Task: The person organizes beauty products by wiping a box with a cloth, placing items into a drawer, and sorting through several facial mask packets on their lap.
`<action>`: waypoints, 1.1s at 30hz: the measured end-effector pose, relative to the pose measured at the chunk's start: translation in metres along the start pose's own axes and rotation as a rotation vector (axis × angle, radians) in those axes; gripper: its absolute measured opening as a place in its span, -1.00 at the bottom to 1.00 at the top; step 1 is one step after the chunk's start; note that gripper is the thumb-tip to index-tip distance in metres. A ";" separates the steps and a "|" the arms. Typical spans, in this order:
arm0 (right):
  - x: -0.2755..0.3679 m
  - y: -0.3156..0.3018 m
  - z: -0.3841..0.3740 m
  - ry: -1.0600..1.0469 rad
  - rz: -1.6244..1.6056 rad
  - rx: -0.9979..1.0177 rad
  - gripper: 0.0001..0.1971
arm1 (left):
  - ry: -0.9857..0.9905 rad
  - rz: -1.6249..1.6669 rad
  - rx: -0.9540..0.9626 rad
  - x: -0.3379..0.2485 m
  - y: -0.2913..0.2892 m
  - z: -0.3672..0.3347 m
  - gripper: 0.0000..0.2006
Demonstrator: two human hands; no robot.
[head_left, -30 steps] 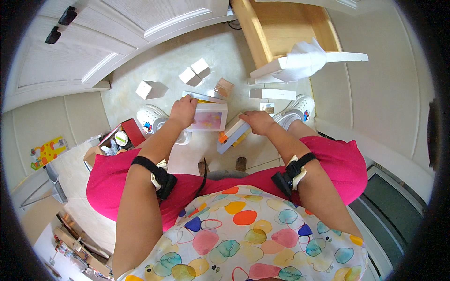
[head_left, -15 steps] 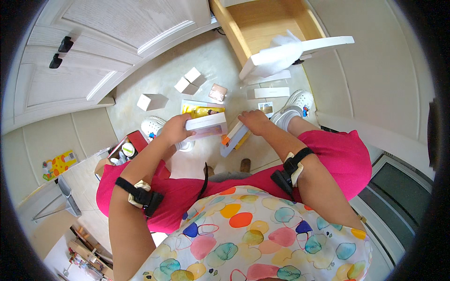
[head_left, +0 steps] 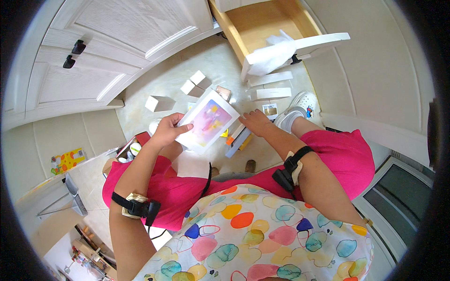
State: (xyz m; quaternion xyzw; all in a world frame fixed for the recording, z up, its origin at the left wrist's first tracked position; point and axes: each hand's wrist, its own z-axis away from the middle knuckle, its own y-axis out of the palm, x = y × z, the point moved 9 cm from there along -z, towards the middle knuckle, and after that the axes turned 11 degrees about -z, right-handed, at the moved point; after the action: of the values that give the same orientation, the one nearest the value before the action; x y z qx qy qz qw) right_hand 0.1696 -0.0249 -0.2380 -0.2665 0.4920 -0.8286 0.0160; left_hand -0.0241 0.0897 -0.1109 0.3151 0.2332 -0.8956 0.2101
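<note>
My left hand (head_left: 169,130) grips a flat white box (head_left: 206,122) by its left edge, thumb on top. The box is tilted, and its face carries a pink, purple and yellow picture. My right hand (head_left: 257,122) is closed at the upper end of a slim box (head_left: 239,142), grey-blue with orange and yellow parts. That box stands on edge just right of the white one; the fingertips are partly hidden. Behind the white box lies a small pinkish-brown box (head_left: 223,92), partly covered. A small picture card (head_left: 270,111) rests on the floor beyond my right hand.
Several white boxes (head_left: 159,103) are spread over the floor (head_left: 157,77). An open wooden drawer (head_left: 262,25) juts out ahead, white plastic (head_left: 272,56) draped over its front. A red box of bottles (head_left: 140,139) is at left. My shoe (head_left: 304,104) stands at right.
My left hand has raised and turned the white box, so its picture side now faces up and covers the yellow item behind. My right hand stays at the slim box.
</note>
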 end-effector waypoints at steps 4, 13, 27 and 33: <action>0.005 -0.009 0.001 -0.020 0.004 -0.085 -0.76 | 0.004 0.104 -0.019 -0.006 -0.006 0.013 -0.72; 0.006 -0.002 0.001 0.012 0.013 0.131 -0.44 | 0.045 0.357 -0.033 -0.022 -0.018 0.046 -0.64; 0.013 -0.007 0.006 -0.087 0.004 -0.036 -0.46 | 0.084 0.121 -0.145 -0.051 -0.030 0.066 -0.67; 0.015 -0.003 0.008 -0.128 0.069 -0.165 -0.79 | 0.414 -0.934 -0.337 -0.128 0.022 0.077 -0.61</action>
State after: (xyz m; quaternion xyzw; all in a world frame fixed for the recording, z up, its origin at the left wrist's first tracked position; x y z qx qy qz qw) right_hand 0.1607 -0.0340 -0.2259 -0.3023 0.5656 -0.7654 0.0539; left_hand 0.0429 0.0591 0.0204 0.3097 0.5258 -0.7631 -0.2131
